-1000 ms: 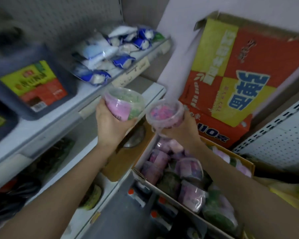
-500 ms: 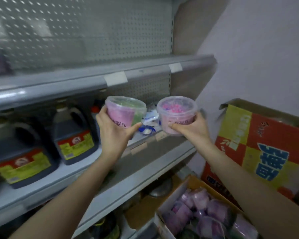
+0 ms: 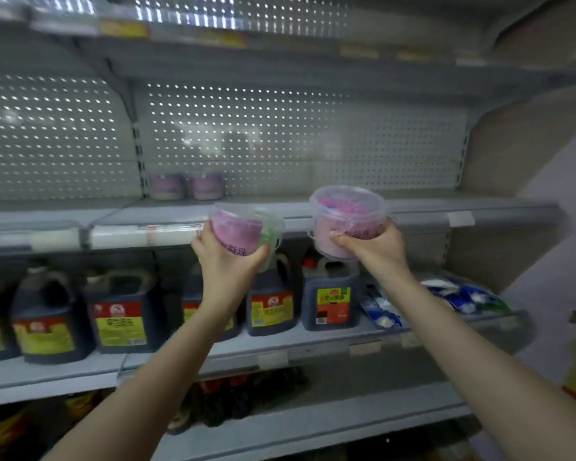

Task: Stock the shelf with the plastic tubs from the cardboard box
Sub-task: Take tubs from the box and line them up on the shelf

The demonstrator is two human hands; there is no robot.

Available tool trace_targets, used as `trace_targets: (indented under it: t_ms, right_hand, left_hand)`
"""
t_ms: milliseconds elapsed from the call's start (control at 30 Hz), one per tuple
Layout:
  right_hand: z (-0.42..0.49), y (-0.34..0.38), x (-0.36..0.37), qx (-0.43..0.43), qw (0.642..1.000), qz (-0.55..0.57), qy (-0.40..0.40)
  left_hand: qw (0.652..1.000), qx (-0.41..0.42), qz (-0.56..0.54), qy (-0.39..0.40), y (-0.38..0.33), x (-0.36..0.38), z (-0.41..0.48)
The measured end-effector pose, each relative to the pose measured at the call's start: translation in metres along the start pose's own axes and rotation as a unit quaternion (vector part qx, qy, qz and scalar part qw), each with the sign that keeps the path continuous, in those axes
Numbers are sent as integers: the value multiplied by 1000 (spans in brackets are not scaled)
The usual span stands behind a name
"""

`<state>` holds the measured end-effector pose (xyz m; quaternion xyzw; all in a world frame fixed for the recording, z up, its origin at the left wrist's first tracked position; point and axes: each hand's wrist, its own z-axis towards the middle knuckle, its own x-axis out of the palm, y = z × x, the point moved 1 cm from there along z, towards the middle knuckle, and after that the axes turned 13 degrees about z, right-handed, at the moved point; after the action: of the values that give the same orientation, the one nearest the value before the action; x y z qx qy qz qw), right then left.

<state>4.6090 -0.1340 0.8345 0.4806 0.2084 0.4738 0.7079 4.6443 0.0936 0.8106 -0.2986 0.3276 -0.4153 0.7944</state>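
**A:** Grip. The left hand [image 3: 226, 257] wraps round the wall of a pink-and-green tub [image 3: 236, 231]. The right hand [image 3: 369, 247] clasps a pink tub [image 3: 346, 217] from the side and beneath. Both tubs are upright, with their lids on.

**B:** Where is the load?

**A:** In the air, just short of the shelf [image 3: 413, 211] lip, which runs level with the fingers. Two tubs [image 3: 187, 186] stand beyond the left hand, against the back panel. Dark jugs [image 3: 273, 307] sit beneath both wrists.

**B:** Which step?

**A:** Judged as placement, mid-carry. The next move calls for lifting each base over the lip, pushing forward, setting down beside the standing pair, then letting go.
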Motion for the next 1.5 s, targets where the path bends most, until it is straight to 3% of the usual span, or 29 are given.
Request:
trace_targets:
  t_ms: [400,767,1067,1500]
  right_hand:
    - [26,7,143,0,993,92,74]
    - [72,3,264,2,996,39,86]
    - [119,-31,318,70,989,-65,117]
    - [170,-63,347,151,942,-126,272]
  left_hand:
    - [999,-7,-35,-24,48,-100,70]
    - [999,-24,-12,-44,114,-149,194]
    - [997,-75,30,-8,154,-127,258]
    - [977,-117,179,2,163,-75,295]
